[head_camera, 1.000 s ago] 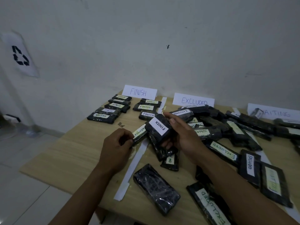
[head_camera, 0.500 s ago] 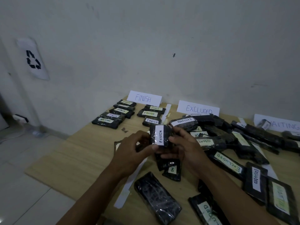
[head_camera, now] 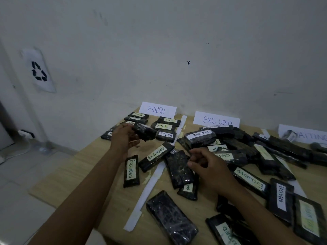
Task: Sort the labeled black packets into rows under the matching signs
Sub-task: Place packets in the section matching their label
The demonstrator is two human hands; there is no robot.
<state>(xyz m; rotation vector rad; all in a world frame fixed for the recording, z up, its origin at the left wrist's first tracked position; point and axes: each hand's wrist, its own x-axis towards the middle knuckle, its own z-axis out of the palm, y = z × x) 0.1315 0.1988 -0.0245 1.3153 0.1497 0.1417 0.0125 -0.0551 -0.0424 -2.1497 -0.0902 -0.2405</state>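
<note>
Right under the FINISH sign (head_camera: 157, 109) two short rows of packets (head_camera: 164, 126) are laid, and the left hand (head_camera: 122, 138) grips one more black packet (head_camera: 144, 133) just beside them, its label hidden. To the sign's right a jumbled heap (head_camera: 265, 156) waits, so most sorting is left, I'd say. The right hand (head_camera: 210, 168) curls its fingers against a face-down packet (head_camera: 178, 168); gripping or not, I cannot tell.

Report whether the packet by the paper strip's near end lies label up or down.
Label not up: the packet lies flat on the table, top face bare black wrap.
</note>
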